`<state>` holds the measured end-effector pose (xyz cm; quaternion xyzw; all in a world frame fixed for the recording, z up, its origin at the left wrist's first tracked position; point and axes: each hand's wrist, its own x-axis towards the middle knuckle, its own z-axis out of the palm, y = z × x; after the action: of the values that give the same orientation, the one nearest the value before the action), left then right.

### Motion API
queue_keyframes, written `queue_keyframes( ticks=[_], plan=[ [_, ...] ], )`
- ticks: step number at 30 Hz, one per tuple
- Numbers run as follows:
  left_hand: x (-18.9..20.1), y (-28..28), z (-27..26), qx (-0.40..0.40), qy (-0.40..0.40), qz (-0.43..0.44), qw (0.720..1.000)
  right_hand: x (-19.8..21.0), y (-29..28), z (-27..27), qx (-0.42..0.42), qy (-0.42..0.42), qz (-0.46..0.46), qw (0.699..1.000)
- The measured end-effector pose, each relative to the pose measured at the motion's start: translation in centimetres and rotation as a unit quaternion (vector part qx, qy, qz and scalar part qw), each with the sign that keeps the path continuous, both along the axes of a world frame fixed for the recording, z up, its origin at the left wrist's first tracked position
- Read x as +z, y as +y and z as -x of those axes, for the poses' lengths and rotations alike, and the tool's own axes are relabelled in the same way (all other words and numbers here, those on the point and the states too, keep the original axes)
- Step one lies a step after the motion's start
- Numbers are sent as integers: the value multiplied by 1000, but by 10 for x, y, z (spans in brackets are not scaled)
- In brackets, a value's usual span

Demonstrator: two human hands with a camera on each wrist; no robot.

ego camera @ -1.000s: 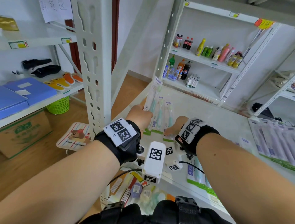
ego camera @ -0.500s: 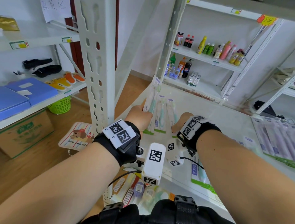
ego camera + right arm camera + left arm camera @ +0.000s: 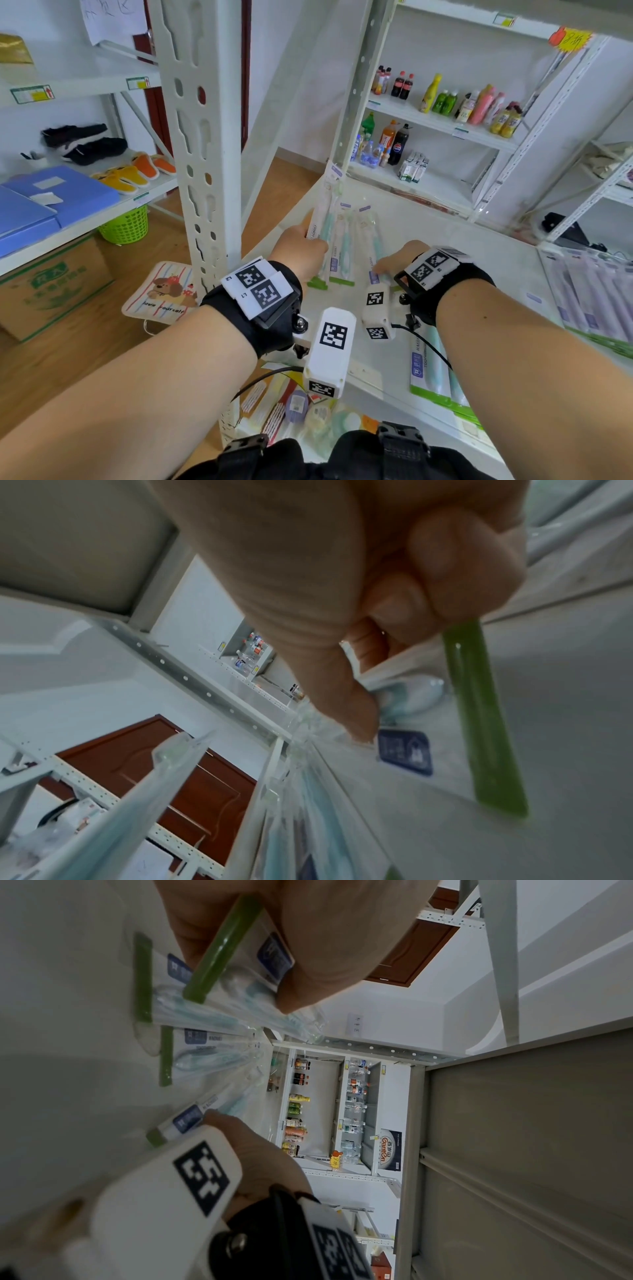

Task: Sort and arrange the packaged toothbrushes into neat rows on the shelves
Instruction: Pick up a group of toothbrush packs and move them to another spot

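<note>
Clear toothbrush packs with green bottom strips lie on the white shelf (image 3: pixel 479 260). My left hand (image 3: pixel 303 248) pinches the lower end of one pack (image 3: pixel 323 209) and holds it tilted up off the shelf; the left wrist view shows thumb and fingers on its green strip (image 3: pixel 222 953). A second pack (image 3: pixel 340 246) lies flat just to its right. My right hand (image 3: pixel 387 265) pinches the bottom corner of a third pack (image 3: pixel 371 236), which rests on the shelf; in the right wrist view curled fingers (image 3: pixel 445 561) grip it near the green strip (image 3: pixel 479 723).
Another toothbrush pack (image 3: pixel 428 370) lies at the shelf's front edge under my right forearm. A row of purple packs (image 3: pixel 589 301) fills the right end. A white upright post (image 3: pixel 202 154) stands at left. Mixed goods (image 3: pixel 294 407) sit on the shelf below.
My right hand has slid the third pack a little to the right, widening the gap to the middle pack. The left hand still holds its pack raised in about the same place.
</note>
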<state>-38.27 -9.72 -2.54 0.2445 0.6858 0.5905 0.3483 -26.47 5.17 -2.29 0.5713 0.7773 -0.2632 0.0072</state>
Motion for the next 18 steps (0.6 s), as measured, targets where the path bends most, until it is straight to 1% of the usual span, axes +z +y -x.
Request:
queue_keyframes(
  ticks=[2,4,9,11,14,18],
  plan=[
    [0,3,-3,1,-2,-2,1000,0,2,-2,11,-1,7,1000],
    [0,6,-8,-4,-6,0,1000,6,0,-7,0,6,15,1000],
    [7,14,-25,4,6,20,1000,28,3,-31,-62,129,47,989],
    [9,19,-31,2,13,25,1000,35,8,-47,-77,186,53,978],
    [12,29,-44,-1,-1,20,1000,45,13,-81,-90,279,79,953],
    [13,40,-69,-76,-2,37,996,50,21,-130,-108,349,121,923]
  ],
)
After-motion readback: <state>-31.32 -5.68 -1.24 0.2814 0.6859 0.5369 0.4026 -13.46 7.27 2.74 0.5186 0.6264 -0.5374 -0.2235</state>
